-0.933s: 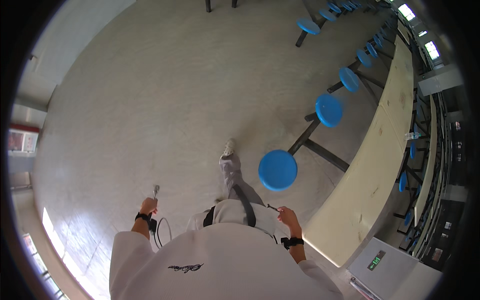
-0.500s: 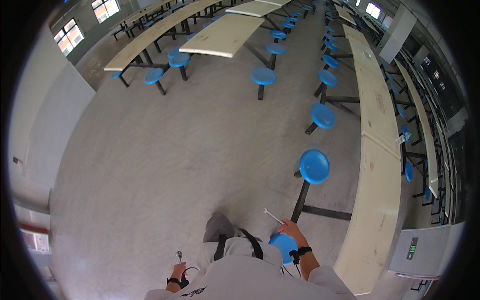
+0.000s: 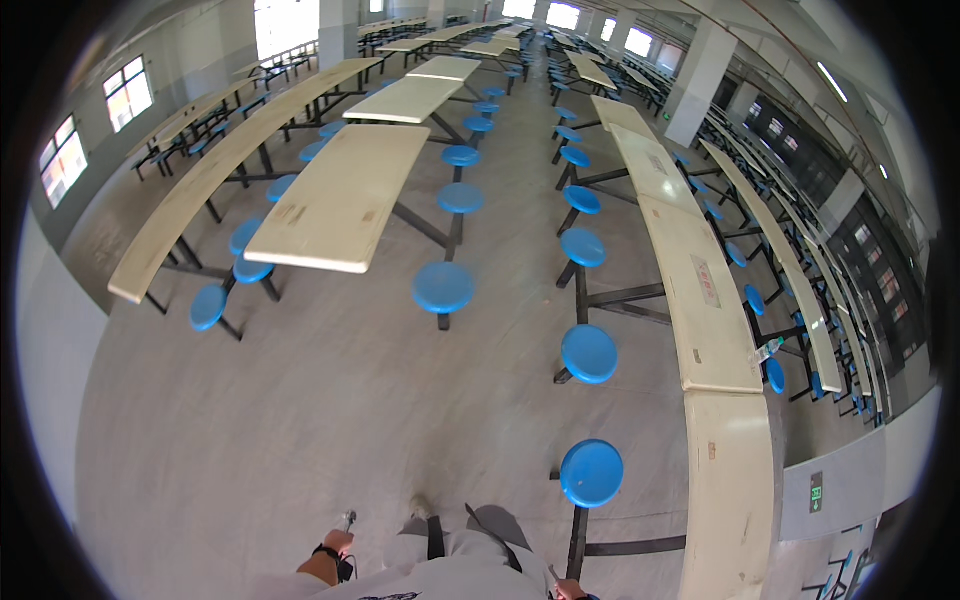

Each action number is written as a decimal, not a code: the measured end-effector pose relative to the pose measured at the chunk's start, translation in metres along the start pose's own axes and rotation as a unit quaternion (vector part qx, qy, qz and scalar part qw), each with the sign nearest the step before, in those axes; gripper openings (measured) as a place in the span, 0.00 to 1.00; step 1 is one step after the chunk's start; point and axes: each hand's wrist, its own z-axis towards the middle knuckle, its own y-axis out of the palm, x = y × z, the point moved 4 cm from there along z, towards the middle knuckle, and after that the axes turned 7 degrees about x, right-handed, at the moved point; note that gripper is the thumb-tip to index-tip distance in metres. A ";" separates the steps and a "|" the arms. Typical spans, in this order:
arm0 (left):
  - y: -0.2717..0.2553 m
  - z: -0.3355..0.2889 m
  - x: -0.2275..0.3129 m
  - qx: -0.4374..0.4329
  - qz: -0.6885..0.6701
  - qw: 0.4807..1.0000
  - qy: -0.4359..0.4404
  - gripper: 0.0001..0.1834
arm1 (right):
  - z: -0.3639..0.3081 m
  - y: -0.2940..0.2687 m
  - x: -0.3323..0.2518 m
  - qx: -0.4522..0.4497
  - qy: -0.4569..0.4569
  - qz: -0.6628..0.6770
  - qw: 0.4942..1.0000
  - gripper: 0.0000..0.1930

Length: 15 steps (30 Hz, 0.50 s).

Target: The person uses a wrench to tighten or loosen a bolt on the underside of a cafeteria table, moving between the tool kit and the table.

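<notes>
A: Start at the left. What does the left hand (image 3: 333,547) have?

B: It sits low at the bottom edge, wrist in a dark band (image 3: 326,554), fingers closed round a thin metal tool (image 3: 349,519) whose tip points up over the grey concrete floor (image 3: 300,420).

A: And in the middle?

B: The person's grey-trousered legs (image 3: 470,535), with one shoe (image 3: 421,506) set on the floor just ahead.

A: The right hand?

B: Only a sliver of the right hand (image 3: 566,592) shows at the lower rim. A thin stick-like piece (image 3: 553,576) rises beside it, but I cannot tell whether the fingers are closed on it.

A: What is nearest to it?

B: A round blue stool (image 3: 591,473) on a dark post, just above and right of that hand. Right of the stool runs a long cream table (image 3: 700,300), with a clear bottle (image 3: 768,349) lying at its far edge

A: Further off?

B: More blue stools and a cream table (image 3: 340,195) up left, well apart from both hands
</notes>
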 end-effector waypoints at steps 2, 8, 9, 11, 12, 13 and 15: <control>-0.064 0.027 0.066 0.034 -0.004 0.999 0.033 0.17 | 0.033 -0.030 -0.017 0.053 0.216 0.145 0.964 0.08; -0.226 0.094 0.315 0.062 0.038 0.997 0.004 0.19 | 0.136 -0.089 -0.052 0.171 0.331 0.299 0.878 0.11; -0.242 0.101 0.352 0.081 0.025 0.995 0.049 0.19 | 0.155 -0.097 -0.051 0.179 0.323 0.289 0.883 0.11; -0.258 0.138 0.410 0.066 -0.046 0.993 0.089 0.18 | 0.199 -0.114 -0.040 0.197 0.259 0.198 0.924 0.13; -0.252 0.156 0.423 0.010 -0.176 0.982 0.059 0.16 | 0.216 -0.126 -0.034 0.212 0.200 0.101 0.951 0.13; -0.245 0.163 0.454 -0.054 -0.297 0.953 0.028 0.15 | 0.233 -0.137 -0.027 0.243 0.145 -0.014 0.959 0.14; -0.245 0.147 0.496 -0.036 -0.283 0.958 0.009 0.14 | 0.266 -0.174 -0.023 0.339 0.087 -0.149 0.925 0.15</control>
